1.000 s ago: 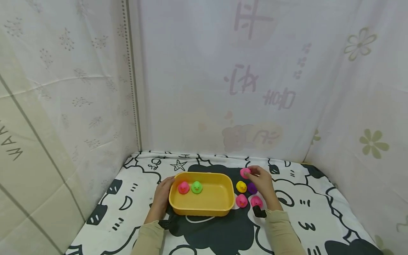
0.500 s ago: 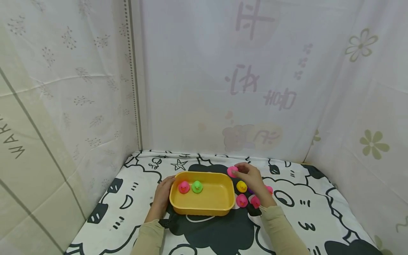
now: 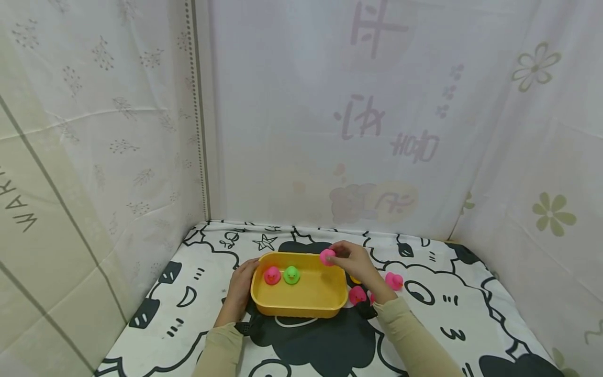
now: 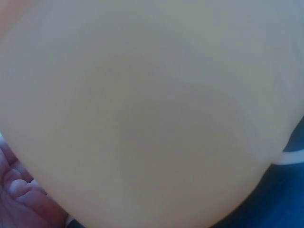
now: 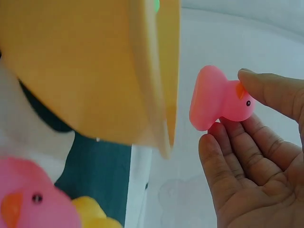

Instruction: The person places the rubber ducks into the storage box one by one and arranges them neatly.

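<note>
My left hand [image 3: 241,287] holds the left end of a yellow tray [image 3: 301,309]. In the left wrist view the tray's blurred wall [image 4: 156,118] fills most of the picture, with bent fingers [image 4: 23,199] showing at the lower left. A pink rubber duck [image 3: 327,256] is pinched between the thumb and fingers of my right hand [image 3: 355,262], over the tray's far right corner. The right wrist view shows this duck [image 5: 221,99] on its side, beside the tray's rim. Inside the tray sit a pink-red duck [image 3: 271,275] and a green duck [image 3: 291,275].
Right of the tray are a pink duck [image 3: 357,295], a yellow duck [image 3: 354,279] partly behind my right hand, and another pink duck [image 3: 394,281] farther right. One more pink duck is mostly hidden by the wrist. A patterned cloth [image 3: 452,314] covers the surface; pale curtains [image 3: 282,131] enclose it.
My right hand has carried the pink duck leftward, from above the loose ducks to over the tray's corner. The far-right pink duck has come into sight. My left hand stays at the tray.
</note>
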Motion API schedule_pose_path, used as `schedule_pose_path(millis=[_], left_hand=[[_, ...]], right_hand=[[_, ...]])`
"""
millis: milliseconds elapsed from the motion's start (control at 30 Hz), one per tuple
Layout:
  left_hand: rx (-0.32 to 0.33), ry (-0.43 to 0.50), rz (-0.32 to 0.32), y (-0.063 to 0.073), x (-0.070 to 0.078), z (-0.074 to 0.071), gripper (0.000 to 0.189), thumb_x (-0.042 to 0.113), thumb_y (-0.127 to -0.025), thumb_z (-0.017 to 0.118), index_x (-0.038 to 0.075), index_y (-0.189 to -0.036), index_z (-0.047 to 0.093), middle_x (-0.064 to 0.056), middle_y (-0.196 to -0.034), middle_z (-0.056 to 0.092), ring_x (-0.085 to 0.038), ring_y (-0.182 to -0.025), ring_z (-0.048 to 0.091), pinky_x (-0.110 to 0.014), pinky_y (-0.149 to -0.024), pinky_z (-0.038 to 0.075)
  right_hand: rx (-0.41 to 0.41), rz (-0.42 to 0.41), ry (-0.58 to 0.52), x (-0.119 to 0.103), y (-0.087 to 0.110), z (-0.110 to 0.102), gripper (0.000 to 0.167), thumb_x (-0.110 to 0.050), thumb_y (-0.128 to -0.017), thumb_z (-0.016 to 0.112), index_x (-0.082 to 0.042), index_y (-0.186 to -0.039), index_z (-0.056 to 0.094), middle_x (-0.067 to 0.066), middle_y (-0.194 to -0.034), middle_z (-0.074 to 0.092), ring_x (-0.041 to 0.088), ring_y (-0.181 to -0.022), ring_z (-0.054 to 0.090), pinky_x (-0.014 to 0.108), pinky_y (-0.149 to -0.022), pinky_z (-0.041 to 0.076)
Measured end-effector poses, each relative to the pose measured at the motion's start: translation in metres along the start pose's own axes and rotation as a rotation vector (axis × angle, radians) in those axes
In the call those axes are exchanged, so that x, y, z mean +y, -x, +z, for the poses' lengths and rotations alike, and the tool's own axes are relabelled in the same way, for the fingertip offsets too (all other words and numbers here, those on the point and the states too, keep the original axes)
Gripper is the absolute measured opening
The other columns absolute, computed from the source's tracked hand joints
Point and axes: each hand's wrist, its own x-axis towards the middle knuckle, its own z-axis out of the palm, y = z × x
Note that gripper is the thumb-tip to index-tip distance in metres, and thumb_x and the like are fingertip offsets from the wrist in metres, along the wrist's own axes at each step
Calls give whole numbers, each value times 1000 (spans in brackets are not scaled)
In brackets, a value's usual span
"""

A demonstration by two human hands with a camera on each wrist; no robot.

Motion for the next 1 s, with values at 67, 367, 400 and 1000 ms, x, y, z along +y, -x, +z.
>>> schedule_pose_path(millis=[67, 367, 400, 1000], left_hand=[[2, 2, -2, 0, 0, 0, 49, 45, -100, 54, 13, -135, 62, -10, -139, 58, -27, -128, 53, -46, -111, 42], [2, -5, 1, 0, 0, -1, 48, 44, -100, 54, 12, -135, 62, -10, -139, 58, -28, -129, 52, -46, -112, 41], [1, -7, 9, 0, -1, -1, 49, 44, -100, 54, 11, -136, 61, -11, -140, 58, -29, -130, 51, -47, -112, 41], [-2, 14, -9, -1, 2, 0, 47, 44, -100, 54, 13, -135, 62, -9, -140, 58, -26, -129, 52, -44, -113, 40]], right_hand=[[-34, -28, 19, -3, -1, 4, 31, -30, -84, 82, -16, -111, 72, -2, -103, 71, 18, -95, 68, 37, -86, 59], [-140, -68, 91, -10, -10, 21, 28, -30, -87, 79, -16, -110, 71, -3, -101, 69, 18, -97, 66, 37, -88, 58], [-144, -65, 96, -10, -11, 23, 28, -31, -87, 79, -16, -110, 71, -4, -100, 69, 18, -96, 65, 37, -88, 58], [-289, -108, 268, -17, -20, 34, 24, -29, -89, 77, -14, -108, 72, -5, -98, 70, 13, -91, 64, 34, -85, 56]])
